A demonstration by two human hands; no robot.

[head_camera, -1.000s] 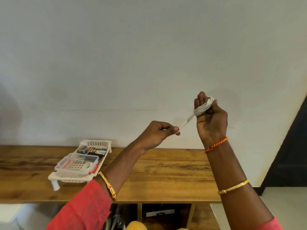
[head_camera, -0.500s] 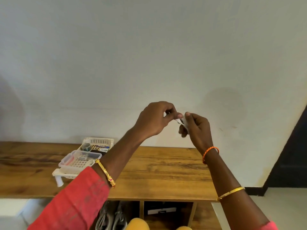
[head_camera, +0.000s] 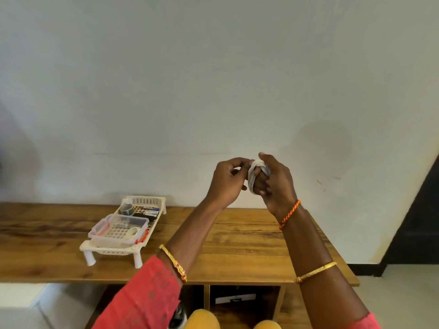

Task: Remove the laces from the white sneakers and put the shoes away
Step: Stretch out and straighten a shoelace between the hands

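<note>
A white shoelace [head_camera: 254, 173] is wound in a coil around the fingers of my right hand [head_camera: 275, 184], which is raised in front of the wall above the wooden table [head_camera: 240, 248]. My left hand [head_camera: 228, 181] is right beside it, with its fingertips pinching the coil at the top. Part of the lace is hidden between the two hands. A bit of a shoe [head_camera: 177, 318] shows in the compartment under the table; the rest of it is hidden by my sleeve.
A white footed plastic tray [head_camera: 156, 200] stands on the table at the left, holding a clear lidded box [head_camera: 118, 227], a tape roll [head_camera: 126, 209] and small items. Under the table are open wooden compartments [head_camera: 240, 302]. A dark doorway [head_camera: 418, 222] lies at the right.
My right hand came down from its raised position and my left hand rose to meet it. The stretched end of the lace is now wound in and both hands hold the coil.
</note>
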